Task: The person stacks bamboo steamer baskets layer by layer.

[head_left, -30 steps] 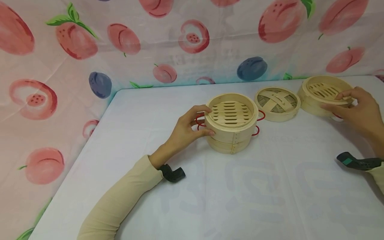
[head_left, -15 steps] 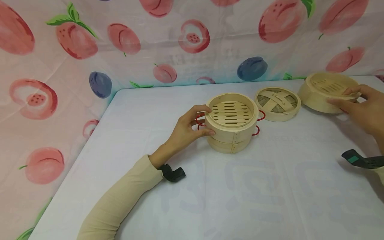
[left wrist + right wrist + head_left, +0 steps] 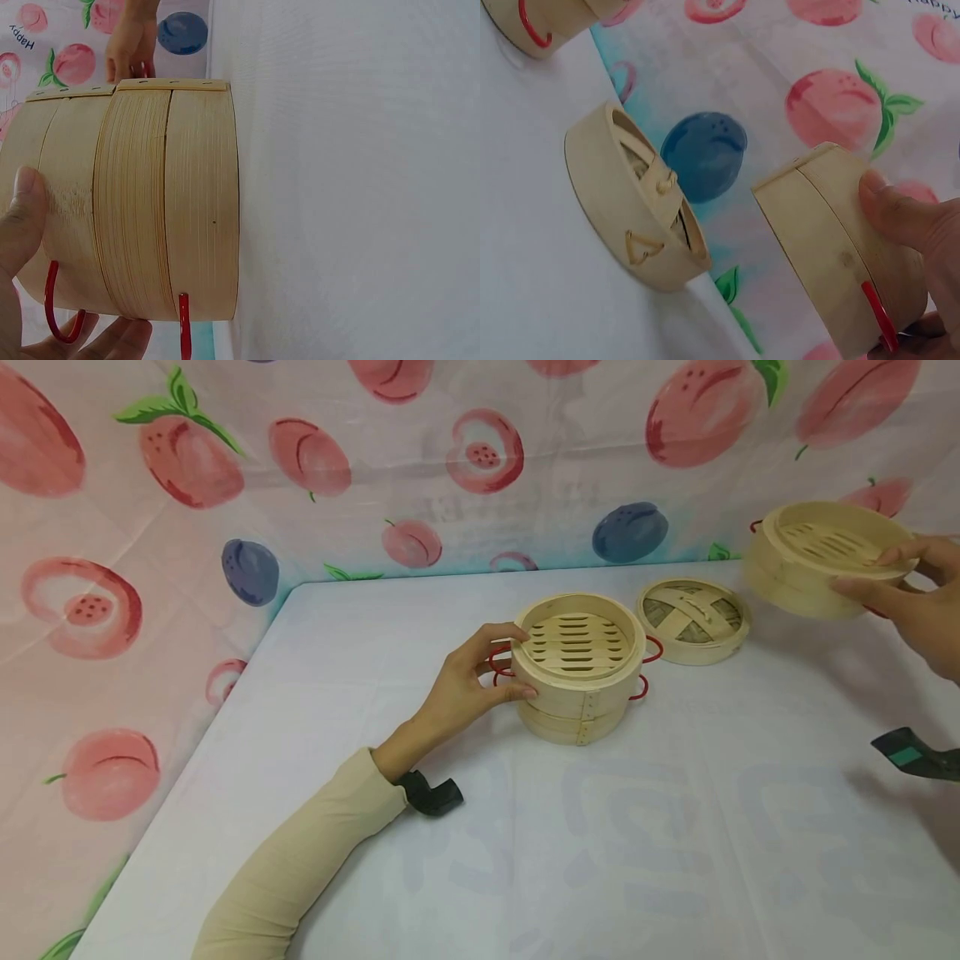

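The right hand grips a round pale bamboo basket, now lifted. The left hand still holds a round pale bamboo stack.

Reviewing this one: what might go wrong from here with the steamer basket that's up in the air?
Right hand grips the raised basket at one side only, so it might tip or slip.

The lid lies between that basket and the stack, so a low carry that way could knock it.

Red handles jut from the stack beside the left hand; a finger could catch one and shift it.
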{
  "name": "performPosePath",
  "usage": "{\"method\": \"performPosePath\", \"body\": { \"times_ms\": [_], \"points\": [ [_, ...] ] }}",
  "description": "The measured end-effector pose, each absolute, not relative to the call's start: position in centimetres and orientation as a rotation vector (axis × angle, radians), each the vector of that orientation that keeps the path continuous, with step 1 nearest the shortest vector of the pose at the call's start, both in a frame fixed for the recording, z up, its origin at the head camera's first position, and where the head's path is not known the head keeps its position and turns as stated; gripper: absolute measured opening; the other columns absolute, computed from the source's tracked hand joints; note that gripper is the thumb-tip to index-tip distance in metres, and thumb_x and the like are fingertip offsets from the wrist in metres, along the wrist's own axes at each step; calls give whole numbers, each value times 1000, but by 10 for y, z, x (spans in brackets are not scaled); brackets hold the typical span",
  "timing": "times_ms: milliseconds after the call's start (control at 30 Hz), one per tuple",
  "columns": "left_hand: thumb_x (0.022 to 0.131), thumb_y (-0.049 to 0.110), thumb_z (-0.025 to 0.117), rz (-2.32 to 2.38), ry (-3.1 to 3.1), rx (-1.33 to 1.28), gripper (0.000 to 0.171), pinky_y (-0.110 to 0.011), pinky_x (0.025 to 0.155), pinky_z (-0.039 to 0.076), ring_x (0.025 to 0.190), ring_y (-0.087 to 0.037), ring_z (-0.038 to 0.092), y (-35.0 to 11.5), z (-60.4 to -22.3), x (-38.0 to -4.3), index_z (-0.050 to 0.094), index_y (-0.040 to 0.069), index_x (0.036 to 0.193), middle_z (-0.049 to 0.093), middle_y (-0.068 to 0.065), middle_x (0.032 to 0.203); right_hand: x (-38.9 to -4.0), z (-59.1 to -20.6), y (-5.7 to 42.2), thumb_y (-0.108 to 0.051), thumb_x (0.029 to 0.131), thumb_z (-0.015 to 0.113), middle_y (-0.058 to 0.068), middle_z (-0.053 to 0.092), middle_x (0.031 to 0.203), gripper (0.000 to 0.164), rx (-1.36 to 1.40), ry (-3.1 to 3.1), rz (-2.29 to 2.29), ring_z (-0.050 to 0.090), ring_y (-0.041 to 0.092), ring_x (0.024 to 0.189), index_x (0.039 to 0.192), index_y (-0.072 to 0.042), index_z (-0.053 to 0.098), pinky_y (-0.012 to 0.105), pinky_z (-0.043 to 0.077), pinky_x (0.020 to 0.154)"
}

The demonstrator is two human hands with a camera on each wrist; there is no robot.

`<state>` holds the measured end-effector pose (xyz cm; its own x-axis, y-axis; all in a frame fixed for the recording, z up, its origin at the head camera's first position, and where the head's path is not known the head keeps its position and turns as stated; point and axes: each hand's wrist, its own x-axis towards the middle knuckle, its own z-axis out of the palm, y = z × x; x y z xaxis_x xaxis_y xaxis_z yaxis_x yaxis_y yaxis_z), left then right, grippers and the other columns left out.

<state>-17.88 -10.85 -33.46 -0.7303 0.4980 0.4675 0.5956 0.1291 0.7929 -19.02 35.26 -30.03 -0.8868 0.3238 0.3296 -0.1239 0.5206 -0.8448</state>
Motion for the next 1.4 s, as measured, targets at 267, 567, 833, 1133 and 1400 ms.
{"method": "performPosePath", "body": {
  "times_ms": [267, 567, 833, 1133, 1400],
  "points": [
    [73, 2, 82, -1674, -2301, -1104, 62, -32, 89, 51, 106, -16, 57, -109, -334, -179, 49, 9, 125, 50, -6, 130, -185, -285, 336, -19, 91, 65, -5, 36, 148, 15, -234, -2509, 1229, 32, 12, 134, 99, -24, 53, 27, 30, 105],
    [72, 1, 82, -1664, -2310, -1094, 63, -32, 90, 51, 112, -15, 56, -110, -333, -179, 49, 8, 125, 49, -5, 130, -186, -272, 323, -10, 89, 67, -8, 43, 136, 16, -108, -2444, 1369, 36, 7, 127, 99, -17, 57, 8, 36, 92],
    [72, 2, 82, -1669, -2309, -1092, 63, -32, 89, 51, 110, -15, 56, -111, -334, -179, 49, 8, 125, 50, -5, 130, -185, -267, 302, 4, 84, 70, -3, 51, 125, 19, 140, -2375, 1378, 46, 9, 118, 97, -4, 58, 27, 33, 106],
    [72, 0, 82, -1673, -2295, -1108, 62, -32, 91, 51, 115, -16, 55, -110, -335, -180, 49, 7, 125, 49, -8, 130, -186, -259, 284, -2, 85, 71, 0, 40, 140, 23, 106, -2445, 1380, 39, 13, 126, 102, -6, 57, 14, 39, 95],
    [74, 2, 82, -1683, -2304, -1096, 63, -32, 90, 51, 115, -14, 55, -108, -333, -180, 47, 10, 126, 48, -2, 131, -182, -247, 264, 0, 83, 72, 2, 41, 139, 24, 182, -2405, 1481, 39, 15, 127, 101, -6, 58, 5, 44, 78]
  ]
}}
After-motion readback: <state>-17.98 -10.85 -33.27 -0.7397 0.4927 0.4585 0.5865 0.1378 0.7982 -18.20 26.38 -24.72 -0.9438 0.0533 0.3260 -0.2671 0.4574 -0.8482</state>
